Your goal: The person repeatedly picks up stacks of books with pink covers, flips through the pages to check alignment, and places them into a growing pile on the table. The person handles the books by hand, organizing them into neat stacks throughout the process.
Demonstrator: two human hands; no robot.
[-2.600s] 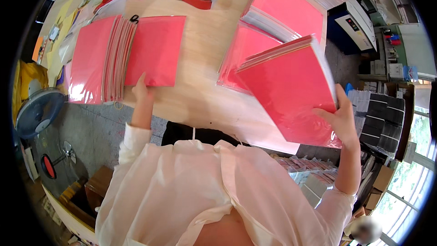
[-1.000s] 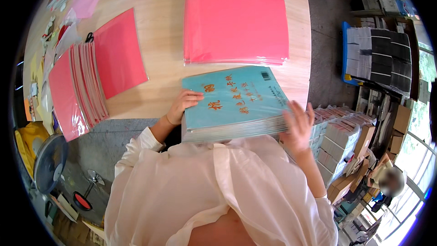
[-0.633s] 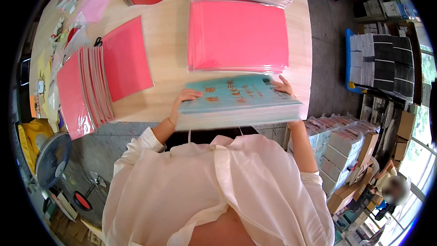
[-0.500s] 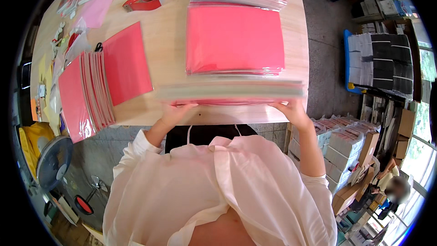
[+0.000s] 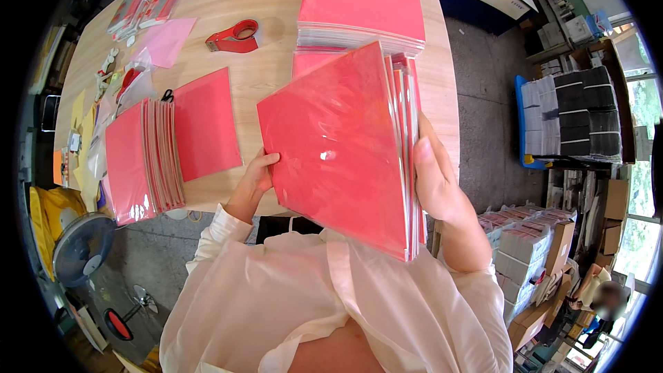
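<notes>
Between my hands is a stack of pink sheets in clear plastic sleeves (image 5: 331, 152), raised off the table and tilted, its layered edge turned to the right. My left hand (image 5: 260, 171) grips its left edge, thumb on the front face. My right hand (image 5: 436, 173) is closed along the layered right side, with some fingers hidden behind it. Just beyond lies another pink stack (image 5: 362, 7), and a further pink one is partly covered by the stack I hold. A fanned pile of pink packs (image 5: 128, 162) lies at the left, beside a flat pink sheet (image 5: 205, 123).
A red tape dispenser (image 5: 235, 38) stands on the wooden table (image 5: 266, 69). Black-handled scissors (image 5: 167, 96) rest by the left pile. A round fan (image 5: 84, 249) is at the lower left. At the right are bundled paper stacks (image 5: 573, 114) and a person (image 5: 608, 297).
The held stack has come up from the table's near edge and turned, so its broad pink face now shows. My right hand has moved up along its side. The view has shifted slightly.
</notes>
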